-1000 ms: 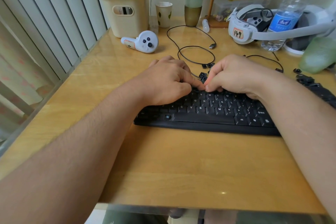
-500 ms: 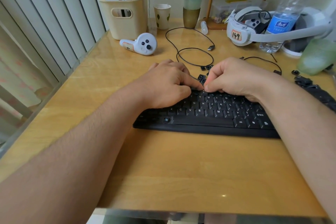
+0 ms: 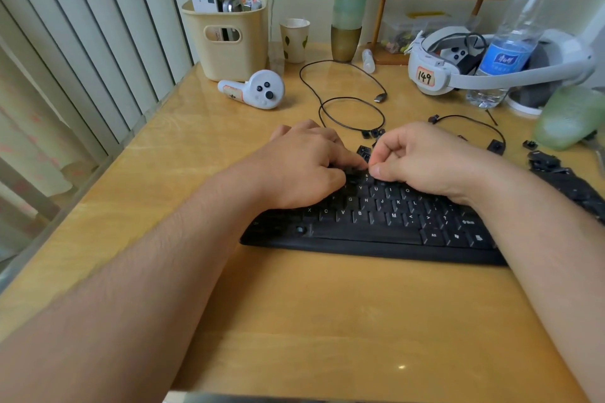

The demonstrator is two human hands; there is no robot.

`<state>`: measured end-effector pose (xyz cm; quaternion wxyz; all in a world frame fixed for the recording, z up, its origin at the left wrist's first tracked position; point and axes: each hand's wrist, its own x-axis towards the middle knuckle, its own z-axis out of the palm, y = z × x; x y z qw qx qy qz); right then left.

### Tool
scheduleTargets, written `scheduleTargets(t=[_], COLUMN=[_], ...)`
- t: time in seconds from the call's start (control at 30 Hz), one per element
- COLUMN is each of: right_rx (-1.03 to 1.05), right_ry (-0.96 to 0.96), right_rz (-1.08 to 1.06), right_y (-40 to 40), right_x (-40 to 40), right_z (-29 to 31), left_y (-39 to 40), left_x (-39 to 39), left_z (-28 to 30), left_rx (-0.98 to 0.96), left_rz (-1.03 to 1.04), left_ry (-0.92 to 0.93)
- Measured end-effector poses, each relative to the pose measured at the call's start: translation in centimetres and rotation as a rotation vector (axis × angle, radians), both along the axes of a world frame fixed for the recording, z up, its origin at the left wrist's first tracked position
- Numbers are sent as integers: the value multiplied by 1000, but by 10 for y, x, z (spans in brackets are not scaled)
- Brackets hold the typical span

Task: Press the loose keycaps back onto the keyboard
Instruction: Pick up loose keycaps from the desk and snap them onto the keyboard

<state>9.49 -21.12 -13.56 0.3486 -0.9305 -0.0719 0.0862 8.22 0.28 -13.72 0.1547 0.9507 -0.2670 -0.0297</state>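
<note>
A black keyboard (image 3: 386,222) lies on the wooden bench (image 3: 327,321), and both hands rest over its upper rows. The left hand (image 3: 304,167) lies knuckles up with its fingers curled down onto the keys near the number row; what its fingertips touch is hidden, so whether it pinches anything cannot be told. The right hand (image 3: 425,160) is curled into a loose fist, thumb and forefinger drawn together just above the top row and almost touching the left hand's fingertips; whether a keycap sits between them is too small to make out. Loose keycaps (image 3: 368,147) lie on the bench just behind the two hands, and a heap of black keycaps (image 3: 546,162) sits off the keyboard's right end. Farther back are a black cable (image 3: 343,98), a white controller (image 3: 258,90), a headset marked 149 (image 3: 435,72), a water bottle (image 3: 514,42) and a cream basket (image 3: 229,42).
</note>
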Motion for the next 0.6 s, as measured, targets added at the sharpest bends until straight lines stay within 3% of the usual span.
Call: scheduleTargets(t=[0.13, 0.3, 0.6], right_rx=[-91, -584, -702], right_ry=[-75, -205, -494], right_rz=[130, 484, 774], right_y=[-5, -1, -9], right_x=[-2, -1, 5], right_z=[12, 34, 28], left_y=[6, 10, 23], left_x=[2, 8, 15], left_z=[1, -6, -10], left_rx=[-46, -125, -397], left_rz=[23, 48, 172], left_ry=[-92, -124, 140])
